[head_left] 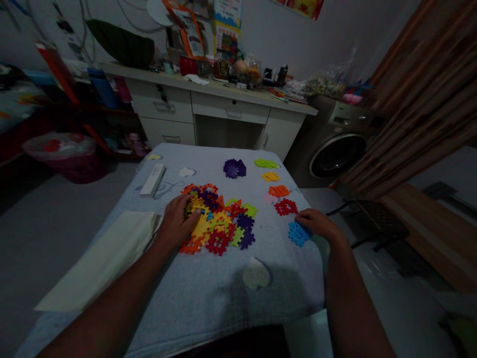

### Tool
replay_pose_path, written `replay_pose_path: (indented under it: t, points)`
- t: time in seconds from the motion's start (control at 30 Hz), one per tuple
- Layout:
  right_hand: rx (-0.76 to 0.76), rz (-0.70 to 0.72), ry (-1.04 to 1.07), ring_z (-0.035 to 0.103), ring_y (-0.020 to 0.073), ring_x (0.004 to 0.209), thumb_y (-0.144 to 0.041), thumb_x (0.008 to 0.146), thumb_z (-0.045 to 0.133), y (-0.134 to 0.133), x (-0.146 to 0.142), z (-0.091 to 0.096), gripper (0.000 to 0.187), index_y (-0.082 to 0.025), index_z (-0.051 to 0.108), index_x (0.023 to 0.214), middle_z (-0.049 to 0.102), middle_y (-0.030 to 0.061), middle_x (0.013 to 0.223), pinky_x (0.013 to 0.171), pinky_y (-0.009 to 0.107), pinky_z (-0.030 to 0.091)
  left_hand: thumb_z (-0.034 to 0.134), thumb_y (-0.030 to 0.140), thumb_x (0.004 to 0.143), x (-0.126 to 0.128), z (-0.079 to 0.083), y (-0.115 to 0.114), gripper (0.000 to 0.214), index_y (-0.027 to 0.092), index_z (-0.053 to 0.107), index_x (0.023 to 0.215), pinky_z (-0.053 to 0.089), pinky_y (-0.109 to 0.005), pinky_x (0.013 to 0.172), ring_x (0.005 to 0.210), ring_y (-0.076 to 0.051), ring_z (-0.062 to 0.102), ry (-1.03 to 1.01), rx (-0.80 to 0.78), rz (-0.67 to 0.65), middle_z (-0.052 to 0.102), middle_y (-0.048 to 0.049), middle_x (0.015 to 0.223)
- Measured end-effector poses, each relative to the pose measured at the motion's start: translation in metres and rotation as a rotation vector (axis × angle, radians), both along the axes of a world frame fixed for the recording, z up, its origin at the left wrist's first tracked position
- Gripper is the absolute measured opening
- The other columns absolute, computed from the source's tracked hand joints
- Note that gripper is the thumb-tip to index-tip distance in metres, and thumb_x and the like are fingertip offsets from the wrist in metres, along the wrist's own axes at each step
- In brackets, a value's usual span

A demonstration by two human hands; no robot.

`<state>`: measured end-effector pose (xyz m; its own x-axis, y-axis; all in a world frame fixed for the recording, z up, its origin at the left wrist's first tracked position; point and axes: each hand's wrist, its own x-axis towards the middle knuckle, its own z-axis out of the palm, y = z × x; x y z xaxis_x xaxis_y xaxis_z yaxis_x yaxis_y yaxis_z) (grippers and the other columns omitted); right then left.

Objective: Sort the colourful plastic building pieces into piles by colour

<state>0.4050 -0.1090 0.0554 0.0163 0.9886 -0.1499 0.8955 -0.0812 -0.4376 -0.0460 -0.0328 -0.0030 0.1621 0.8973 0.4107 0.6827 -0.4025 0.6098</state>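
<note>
A mixed pile of coloured plastic interlocking pieces [219, 219] lies in the middle of a table covered by a grey-blue cloth [208, 293]. My left hand [178, 221] rests on the pile's left side, fingers curled over yellow and green pieces. My right hand [316, 223] lies at the right edge, fingers bent down on a small blue stack [298, 233]. Sorted stacks run along the right: red [285, 207], orange [278, 191], yellow [270, 176], green [266, 163] and purple [234, 168].
A white remote-like bar [152, 180] and a folded cream cloth [104, 258] lie on the table's left. A pale patch [256, 274] is on the cloth near me. Behind stand a cluttered desk [223, 107], a washing machine [335, 149] and a pink bin [67, 156].
</note>
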Motion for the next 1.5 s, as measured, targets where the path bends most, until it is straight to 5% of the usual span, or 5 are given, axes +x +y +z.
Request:
replay_pose_path:
  t: [0.23, 0.37, 0.77, 1.2, 1.5]
  points:
    - [0.134, -0.102, -0.088, 0.063, 0.0183, 0.085, -0.02, 0.08, 0.057, 0.033, -0.012, 0.01, 0.016, -0.017, 0.072, 0.088, 0.071, 0.0078, 0.096, 0.077, 0.027, 0.047, 0.047, 0.05, 0.087, 0.0, 0.001, 0.0, 0.05, 0.021, 0.053, 0.127, 0.038, -0.053, 0.108, 0.124, -0.033, 0.049, -0.006, -0.018, 0.0, 0.055, -0.0139, 0.131]
    - [0.113, -0.108, -0.137, 0.062, 0.0208, 0.101, -0.012, 0.077, 0.06, 0.05, -0.013, -0.005, 0.034, -0.014, 0.068, 0.11, 0.067, 0.0128, 0.118, 0.09, 0.03, 0.046, 0.049, 0.047, 0.087, 0.0, 0.001, -0.001, 0.048, 0.021, 0.053, 0.127, 0.039, -0.054, 0.107, 0.123, -0.033, 0.05, -0.006, -0.004, -0.01, 0.056, -0.0133, 0.129]
    - [0.145, -0.078, -0.074, 0.061, 0.0196, 0.104, -0.001, 0.075, 0.056, 0.045, -0.011, -0.007, 0.033, -0.015, 0.069, 0.101, 0.065, 0.0107, 0.113, 0.095, 0.032, 0.046, 0.047, 0.049, 0.089, 0.0, 0.0, 0.0, 0.049, 0.02, 0.053, 0.127, 0.037, -0.051, 0.109, 0.125, -0.032, 0.049, -0.002, 0.0, -0.012, 0.056, -0.0132, 0.131]
    - [0.239, 0.387, 0.017, 0.056, 0.0217, 0.117, -0.007, 0.086, 0.054, 0.067, -0.161, 0.001, 0.034, -0.013, 0.062, 0.119, 0.064, 0.0128, 0.125, 0.105, 0.037, 0.039, 0.046, 0.046, 0.091, 0.001, -0.003, -0.001, 0.048, 0.019, 0.053, 0.13, 0.037, -0.052, 0.111, 0.129, -0.031, 0.046, -0.028, 0.026, 0.001, 0.051, -0.0142, 0.135]
    - [0.245, 0.349, -0.071, 0.055, 0.0213, 0.105, -0.003, 0.088, 0.046, 0.077, -0.174, -0.026, 0.036, -0.014, 0.066, 0.117, 0.067, 0.012, 0.112, 0.095, 0.033, 0.038, 0.047, 0.046, 0.092, 0.001, -0.002, -0.002, 0.049, 0.018, 0.052, 0.131, 0.037, -0.053, 0.111, 0.129, -0.031, 0.046, -0.023, 0.027, -0.009, 0.052, -0.0145, 0.134]
